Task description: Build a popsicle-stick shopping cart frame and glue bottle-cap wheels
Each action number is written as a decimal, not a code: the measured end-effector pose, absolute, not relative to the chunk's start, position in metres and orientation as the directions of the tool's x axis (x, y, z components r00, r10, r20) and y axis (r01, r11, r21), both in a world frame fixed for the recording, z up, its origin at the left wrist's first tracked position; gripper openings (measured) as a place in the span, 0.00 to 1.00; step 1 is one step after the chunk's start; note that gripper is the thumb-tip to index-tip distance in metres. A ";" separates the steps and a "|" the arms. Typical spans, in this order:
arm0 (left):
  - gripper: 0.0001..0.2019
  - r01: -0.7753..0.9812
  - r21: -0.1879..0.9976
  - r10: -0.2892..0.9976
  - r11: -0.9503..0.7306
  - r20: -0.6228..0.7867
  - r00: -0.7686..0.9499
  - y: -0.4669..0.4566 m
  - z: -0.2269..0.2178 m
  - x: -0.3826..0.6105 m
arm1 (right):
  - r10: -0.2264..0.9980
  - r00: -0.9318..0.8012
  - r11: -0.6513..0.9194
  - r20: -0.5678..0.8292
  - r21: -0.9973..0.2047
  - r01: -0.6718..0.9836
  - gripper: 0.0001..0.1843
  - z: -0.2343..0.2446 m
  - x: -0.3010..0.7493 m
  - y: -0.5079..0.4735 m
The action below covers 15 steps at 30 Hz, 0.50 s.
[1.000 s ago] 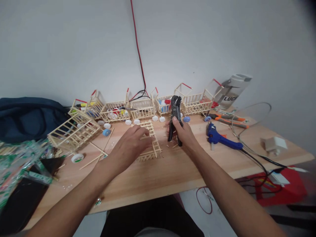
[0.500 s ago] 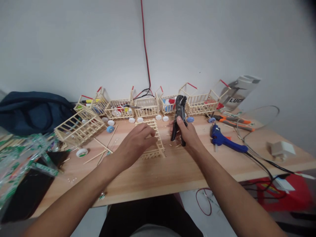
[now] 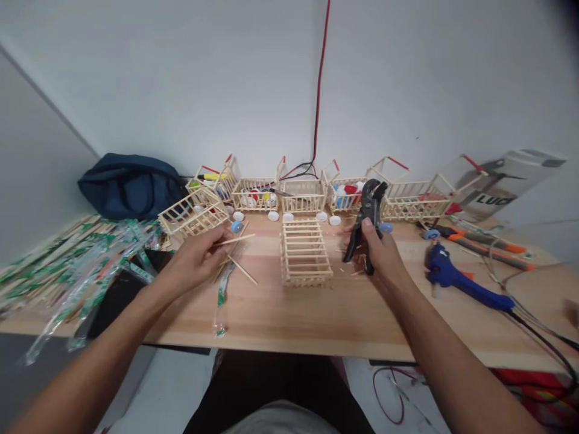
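Observation:
My left hand (image 3: 196,256) is at the left of the table, its thumb and fingers pinched on a thin wooden stick (image 3: 239,239). Another loose stick (image 3: 244,270) and a strip of clear wrapper with green print (image 3: 221,295) lie just beside it. My right hand (image 3: 382,247) grips black pliers (image 3: 371,205) by the handles, jaws pointing up and away from me. Between the hands, a small slatted frame of wooden sticks (image 3: 307,250) rests on the table. A blue bottle cap (image 3: 236,226) sits close to my left fingers.
Small stick carts (image 3: 303,196) with cap wheels line the wall. Leftward are wrapped sticks (image 3: 81,259) and a dark blue bag (image 3: 131,187). To the right lie a blue glue gun (image 3: 465,280), its cord, orange-handled pliers (image 3: 493,244) and a clear container (image 3: 511,184).
My left hand has left the slatted frame, moved left and taken hold of a stick. The view has turned left. My right hand still holds the pliers.

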<state>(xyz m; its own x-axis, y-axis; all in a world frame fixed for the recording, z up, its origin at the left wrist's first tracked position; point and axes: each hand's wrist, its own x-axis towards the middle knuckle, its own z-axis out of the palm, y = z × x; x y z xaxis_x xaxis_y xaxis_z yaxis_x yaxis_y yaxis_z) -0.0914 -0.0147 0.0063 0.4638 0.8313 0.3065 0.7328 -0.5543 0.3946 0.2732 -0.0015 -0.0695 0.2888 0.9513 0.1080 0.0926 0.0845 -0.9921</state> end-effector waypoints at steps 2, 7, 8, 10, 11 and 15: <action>0.11 0.760 0.386 0.852 -0.522 0.265 0.451 -0.018 -0.008 -0.098 | 0.950 0.294 0.091 0.106 -0.994 0.065 0.34 -0.070 0.272 -0.002; 0.13 0.672 0.378 0.770 -0.637 0.260 0.583 -0.018 -0.036 -0.095 | 0.949 0.304 0.090 0.079 -0.996 -0.021 0.33 -0.069 0.270 -0.003; 0.12 0.656 0.355 0.745 -0.666 0.271 0.609 -0.017 -0.039 -0.094 | 0.949 0.307 0.089 0.074 -0.995 -0.035 0.33 -0.069 0.269 -0.003; 0.12 0.630 0.312 0.703 -0.711 0.300 0.645 -0.015 -0.041 -0.093 | 0.948 0.309 0.092 0.072 -0.994 -0.052 0.33 -0.067 0.268 -0.004; 0.12 0.624 0.300 0.692 -0.722 0.317 0.648 -0.014 -0.040 -0.093 | 0.949 0.307 0.093 0.072 -0.994 -0.056 0.32 -0.066 0.267 -0.005; 0.14 0.645 0.284 0.695 -0.710 0.427 0.578 -0.014 -0.027 -0.098 | 0.951 0.305 0.085 0.057 -0.993 -0.081 0.30 -0.062 0.265 -0.007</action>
